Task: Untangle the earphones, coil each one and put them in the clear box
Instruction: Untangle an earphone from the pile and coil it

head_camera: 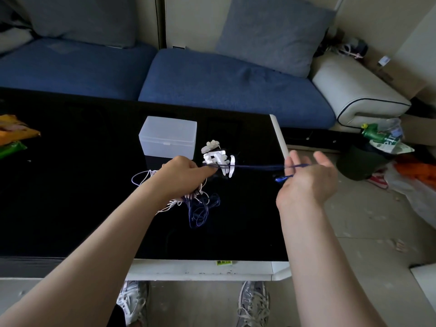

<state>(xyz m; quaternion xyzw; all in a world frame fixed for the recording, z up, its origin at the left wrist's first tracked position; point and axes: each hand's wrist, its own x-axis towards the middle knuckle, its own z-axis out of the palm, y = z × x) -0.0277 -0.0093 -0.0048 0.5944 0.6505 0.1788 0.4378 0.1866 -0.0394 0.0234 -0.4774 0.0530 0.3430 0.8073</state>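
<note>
Stretching past table edge (280,139): blue cord (254,166).

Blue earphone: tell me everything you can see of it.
The blue earphone is a thin, dark-blue, flexible-looking cord. One stretch runs taut and roughly level over the black table, between the left hand, which grips it, and the right hand, whose fingers pinch it. A blue end piece hangs by the right hand's fingers. The rest droops in loose loops under the left hand, mixed with white cords.
</note>
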